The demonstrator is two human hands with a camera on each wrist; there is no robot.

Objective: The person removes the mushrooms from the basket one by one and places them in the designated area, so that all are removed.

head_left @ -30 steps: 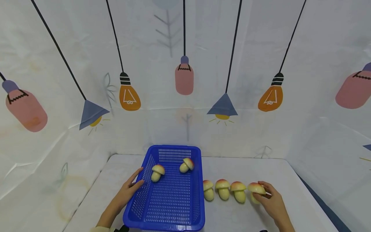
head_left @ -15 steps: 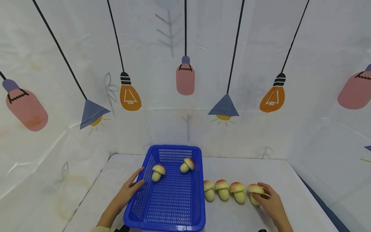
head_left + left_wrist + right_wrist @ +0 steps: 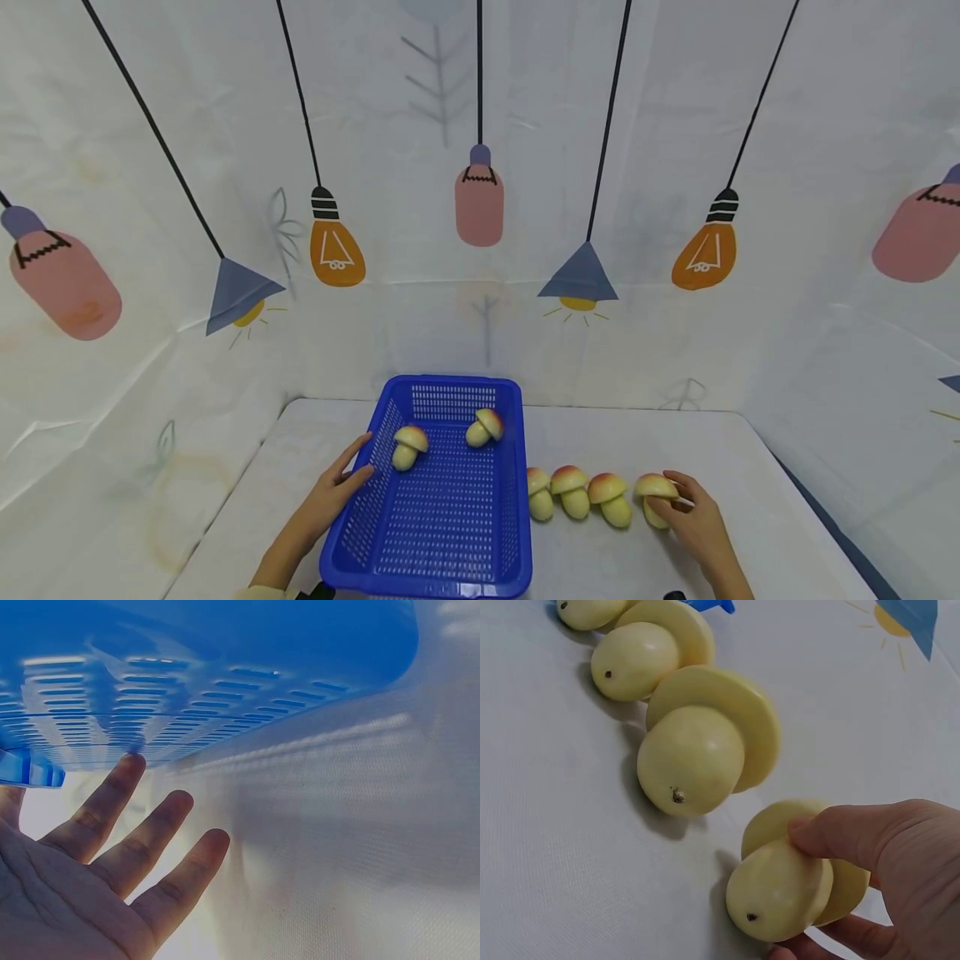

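Note:
My left hand [image 3: 330, 497] rests against the left side of a blue plastic basket [image 3: 347, 546]. Its fingers are fairly straight in the left wrist view, one fingertip [image 3: 133, 760] near the slotted wall. Inside the basket lie two toy mushrooms, one at the left [image 3: 405, 458] and one at the back right [image 3: 477, 434]. On the table, my right hand [image 3: 697, 523] pinches the rightmost toy mushroom [image 3: 776, 889] between thumb and fingers. This one has a yellow stem and a reddish-yellow cap. Three more mushrooms, the nearest of them [image 3: 694, 757] slightly apart from it, line up to its left.
The white table [image 3: 600, 437] meets a pale cloth backdrop [image 3: 375, 325] printed with hanging lamps. The leftmost mushroom of the row [image 3: 539, 502] stands beside the basket's right wall, which partly hides it.
My right hand has shifted slightly left with the mushroom it holds. The mushrooms in the middle of the row have also slid slightly left. The left hand stays at the basket.

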